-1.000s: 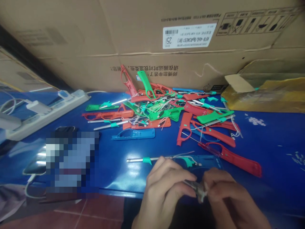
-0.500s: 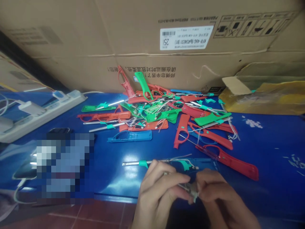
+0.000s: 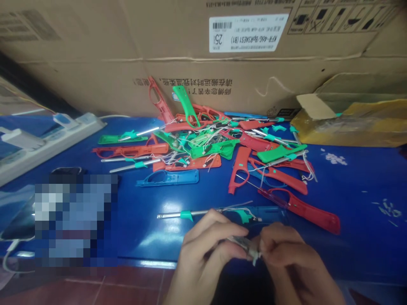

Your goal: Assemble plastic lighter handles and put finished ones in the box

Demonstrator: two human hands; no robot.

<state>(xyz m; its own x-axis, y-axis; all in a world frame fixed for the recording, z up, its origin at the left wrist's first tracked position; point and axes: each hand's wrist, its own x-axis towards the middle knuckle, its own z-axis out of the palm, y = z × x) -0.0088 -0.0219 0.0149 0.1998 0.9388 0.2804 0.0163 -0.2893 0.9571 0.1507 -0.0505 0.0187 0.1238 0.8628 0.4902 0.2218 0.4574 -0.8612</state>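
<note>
Close to the table's front edge, my left hand [image 3: 208,245] pinches a small greyish, partly see-through piece [image 3: 244,243] between thumb and fingers. The fingertips of my right hand [image 3: 288,252] are closed at the right end of that piece, by its pale tip; whether they grip a separate bit is hidden. Just beyond my hands lies a metal lighter tube [image 3: 171,215] with a green plastic collar and white wires, beside a dark blue lighter shell [image 3: 270,212] partly covered by my fingers. A red lighter shell [image 3: 314,212] rests to the right.
Behind is a heap of red and green lighter shells [image 3: 216,150], tubes and wires. A blue half shell [image 3: 168,177] lies before it. At left are a power strip [image 3: 63,142] and blurred-out phones. Cardboard [image 3: 111,51] backs the blue table; a yellow-taped box [image 3: 356,123] stands right.
The view has shifted slightly, so most things sit a little further left and higher. My hands stay together on the small piece, which is tilted somewhat differently.
</note>
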